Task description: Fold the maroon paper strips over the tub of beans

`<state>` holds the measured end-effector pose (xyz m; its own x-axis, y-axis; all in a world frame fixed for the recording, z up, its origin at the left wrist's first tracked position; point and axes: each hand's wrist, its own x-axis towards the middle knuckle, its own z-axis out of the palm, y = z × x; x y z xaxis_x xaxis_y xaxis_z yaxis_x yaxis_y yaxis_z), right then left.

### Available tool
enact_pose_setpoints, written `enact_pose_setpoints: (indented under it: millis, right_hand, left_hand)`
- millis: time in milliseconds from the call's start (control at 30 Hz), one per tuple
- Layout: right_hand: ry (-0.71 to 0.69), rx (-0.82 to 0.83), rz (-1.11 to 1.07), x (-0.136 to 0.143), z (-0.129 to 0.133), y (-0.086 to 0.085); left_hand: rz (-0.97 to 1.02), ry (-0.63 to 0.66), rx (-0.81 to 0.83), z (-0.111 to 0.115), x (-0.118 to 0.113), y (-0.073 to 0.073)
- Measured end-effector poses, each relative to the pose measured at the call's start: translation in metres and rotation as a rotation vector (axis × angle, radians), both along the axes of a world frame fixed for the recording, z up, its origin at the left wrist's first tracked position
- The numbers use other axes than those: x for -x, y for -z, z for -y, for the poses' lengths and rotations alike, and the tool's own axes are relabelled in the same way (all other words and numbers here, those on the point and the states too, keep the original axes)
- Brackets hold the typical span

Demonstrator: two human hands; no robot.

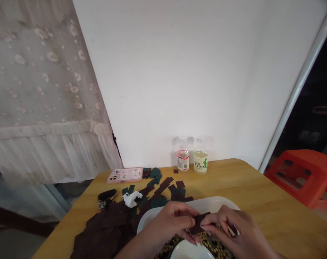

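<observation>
Between my two hands is a small dark brown rectangular piece [198, 223], thin like paper or cloth. My left hand [177, 221] grips its left side with thumb and fingers. On the other side my right hand [228, 226] pinches its right edge between thumb and finger. Both hands are over a white tray [149, 216] that holds many small round yellowish-brown beads or seeds [166, 248]. A white bowl [192, 250] sits in the tray just below my hands, partly cut off by the frame.
A heap of dark brown pieces [104, 230] lies left, with green pieces [156, 176] behind. Near them are a phone [128, 175], a crumpled white tissue [131, 199] and a black key holder [107, 194]. Two bottles [183, 160] stand by the wall; an orange stool [306, 176] is right.
</observation>
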<state>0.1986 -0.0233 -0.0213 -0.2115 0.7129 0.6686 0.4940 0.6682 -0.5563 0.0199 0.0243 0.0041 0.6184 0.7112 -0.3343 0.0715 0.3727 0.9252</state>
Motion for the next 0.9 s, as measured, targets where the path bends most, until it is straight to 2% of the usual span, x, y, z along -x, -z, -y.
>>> enact_pose_setpoints:
  millis: [200, 400, 567, 767, 900]
  right_hand:
    - [0.009, -0.040, 0.039, -0.0003, 0.0019, -0.0014]
    - [0.044, -0.090, 0.079, -0.0019, 0.0018, -0.0022]
    - [0.006, -0.086, 0.095, -0.0015, 0.0016, -0.0013]
    - [0.058, -0.127, 0.101, -0.0033, 0.0030, 0.0020]
    - [0.075, -0.111, 0.125, -0.0030, 0.0023, 0.0016]
  left_hand:
    - [0.012, 0.002, -0.010, -0.0003, 0.0004, 0.0000]
    - [-0.001, 0.087, -0.012, 0.0009, 0.0013, 0.0005]
    - [0.003, -0.019, -0.005, -0.0001, 0.0002, -0.0014]
    - [-0.016, 0.046, -0.015, 0.0007, 0.0000, -0.0021]
    - [-0.015, -0.003, -0.023, 0.0002, 0.0002, 0.0006]
